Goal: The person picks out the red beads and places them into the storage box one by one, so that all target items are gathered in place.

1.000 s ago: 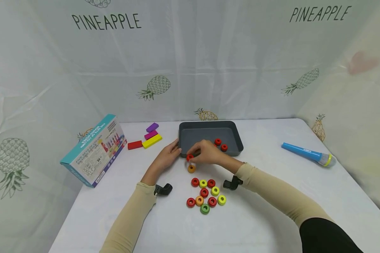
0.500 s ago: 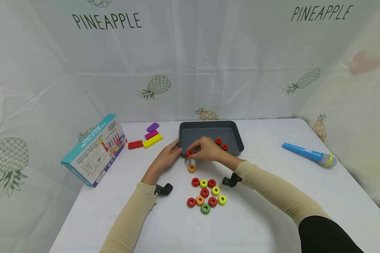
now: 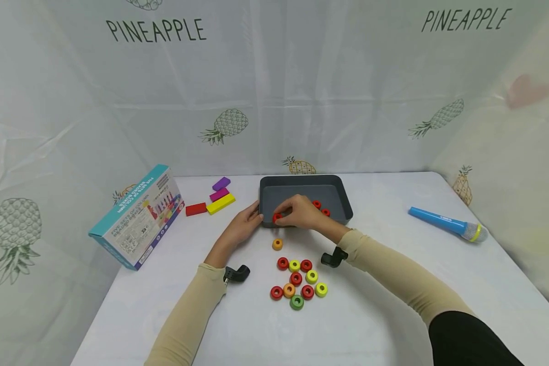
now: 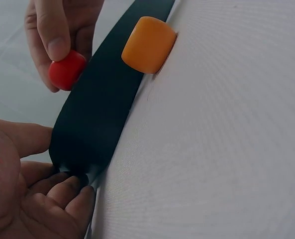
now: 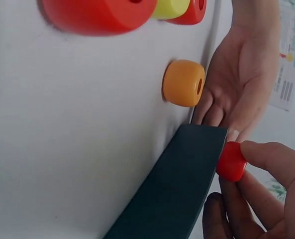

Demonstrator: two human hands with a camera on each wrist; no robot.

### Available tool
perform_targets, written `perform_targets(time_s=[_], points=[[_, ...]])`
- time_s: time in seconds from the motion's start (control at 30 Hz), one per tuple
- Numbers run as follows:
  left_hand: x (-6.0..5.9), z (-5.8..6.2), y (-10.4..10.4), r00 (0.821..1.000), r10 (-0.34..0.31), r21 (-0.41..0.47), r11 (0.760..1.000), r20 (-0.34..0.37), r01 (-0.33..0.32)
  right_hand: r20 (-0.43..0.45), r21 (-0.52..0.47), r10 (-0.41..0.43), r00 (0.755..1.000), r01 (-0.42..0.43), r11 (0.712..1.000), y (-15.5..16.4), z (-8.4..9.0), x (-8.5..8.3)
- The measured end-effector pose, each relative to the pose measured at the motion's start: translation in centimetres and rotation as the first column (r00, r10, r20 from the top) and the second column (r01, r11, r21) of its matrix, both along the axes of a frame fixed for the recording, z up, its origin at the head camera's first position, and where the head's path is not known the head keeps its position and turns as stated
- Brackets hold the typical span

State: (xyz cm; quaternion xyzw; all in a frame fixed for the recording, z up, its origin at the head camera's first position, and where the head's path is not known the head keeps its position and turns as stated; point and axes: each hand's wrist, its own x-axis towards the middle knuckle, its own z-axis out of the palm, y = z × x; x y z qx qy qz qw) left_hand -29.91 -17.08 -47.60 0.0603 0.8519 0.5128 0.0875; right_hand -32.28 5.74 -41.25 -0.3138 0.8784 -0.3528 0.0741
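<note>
A dark grey rectangular tray [image 3: 267, 193] lies at the back of the table in the head view. My left hand [image 3: 241, 227] grips its near left corner, the thumb at the rim and the other fingers curled against the outer wall. Between thumb and fingers my right hand [image 3: 302, 212] pinches a red bead [image 5: 232, 162], just inside the tray's near wall [image 4: 95, 99]. Other red beads [image 3: 326, 213] lie in the tray, partly hidden behind the right hand. An orange bead [image 3: 277, 244] sits on the table just in front of the tray.
Several red, yellow, orange and green beads [image 3: 296, 278] are grouped nearer the person. To the left stand a printed box [image 3: 137, 223] and several coloured blocks [image 3: 220, 203]. A blue toy microphone [image 3: 444, 222] lies at the right.
The right hand has carried the red bead from in front of the tray's near wall up and over the rim. The left hand has stayed at the corner.
</note>
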Motion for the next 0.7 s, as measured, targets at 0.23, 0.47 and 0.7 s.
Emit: perform_targets(time_s=[0.23, 0.47, 0.7], points=[[0.0, 0.1, 0.1, 1.0, -0.001, -0.002, 1.0, 0.002, 0.001, 0.001, 0.007, -0.026, 1.0, 0.026, 1.0, 0.1, -0.1, -0.7], [0.1, 0.2, 0.1, 1.0, 0.008, -0.006, 1.0, 0.018, -0.008, 0.008, 0.022, -0.073, 0.997, 0.073, 0.997, 0.5, -0.5, -1.6], [0.0, 0.1, 0.1, 1.0, 0.009, -0.006, 1.0, 0.018, -0.008, 0.003, 0.059, -0.092, 0.996, 0.092, 0.994, 0.4, -0.9, -2.2]])
